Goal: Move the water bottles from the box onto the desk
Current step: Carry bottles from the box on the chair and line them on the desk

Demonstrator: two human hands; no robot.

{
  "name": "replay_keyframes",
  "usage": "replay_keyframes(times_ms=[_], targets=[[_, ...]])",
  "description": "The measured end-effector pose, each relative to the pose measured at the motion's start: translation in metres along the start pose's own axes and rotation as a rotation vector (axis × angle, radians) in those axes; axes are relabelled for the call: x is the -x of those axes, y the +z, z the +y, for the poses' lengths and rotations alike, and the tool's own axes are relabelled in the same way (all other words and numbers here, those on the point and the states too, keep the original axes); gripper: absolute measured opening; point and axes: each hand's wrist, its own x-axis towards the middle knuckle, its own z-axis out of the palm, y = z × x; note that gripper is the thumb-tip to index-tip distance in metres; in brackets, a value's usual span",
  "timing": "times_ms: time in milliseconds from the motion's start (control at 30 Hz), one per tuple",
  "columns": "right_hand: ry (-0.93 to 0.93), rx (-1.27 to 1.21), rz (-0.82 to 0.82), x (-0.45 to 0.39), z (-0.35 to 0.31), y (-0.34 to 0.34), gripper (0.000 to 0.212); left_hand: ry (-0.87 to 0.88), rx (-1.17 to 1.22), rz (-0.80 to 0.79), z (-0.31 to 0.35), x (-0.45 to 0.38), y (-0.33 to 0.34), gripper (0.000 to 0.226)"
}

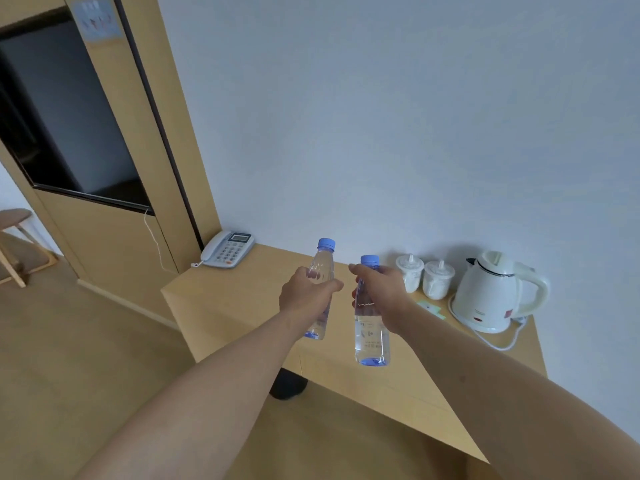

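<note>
With both arms stretched over the desk (242, 306), the left hand (304, 292) and right hand (381, 289) each grip a bottle (left bottle (320, 271), right bottle (370, 341)) upright, probably ready to stand them down; no box in view.

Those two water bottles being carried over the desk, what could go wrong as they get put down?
1. The right bottle hangs over the desk near its front edge; set down there, it might tip off.
2. The left bottle is tilted in the left hand; landing on its rim, it could topple.
3. The right hand is close to two lidded cups and could bump them.
</note>
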Motion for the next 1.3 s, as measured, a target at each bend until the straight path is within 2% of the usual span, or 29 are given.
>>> replay_keyframes(times_ms=[333,600,733,867,1033,1100,1300], targets=[[0.019,0.037,0.169,-0.127,-0.004,0.005,0.031,0.053,0.045,-0.138,0.009,-0.148,0.047,0.061],[0.038,0.082,0.381,-0.219,-0.004,0.017,0.043,0.071,0.024,-0.409,0.017,-0.27,0.075,0.052],[0.06,0.082,0.459,-0.252,0.004,0.015,0.04,0.075,0.012,-0.508,0.017,-0.311,0.084,0.043],[0.124,0.057,0.495,-0.277,0.011,0.007,0.028,0.066,0.006,-0.56,0.012,-0.34,0.097,0.026],[0.13,0.125,0.494,-0.307,0.016,-0.01,0.03,0.116,-0.082,-0.588,0.005,-0.369,0.121,0.029],[0.133,0.192,0.512,-0.318,0.014,-0.018,0.03,0.13,-0.114,-0.617,0.002,-0.378,0.129,0.028],[0.111,0.621,0.478,-0.344,0.007,-0.039,0.028,0.157,-0.159,-0.572,-0.002,-0.395,0.156,0.031]])
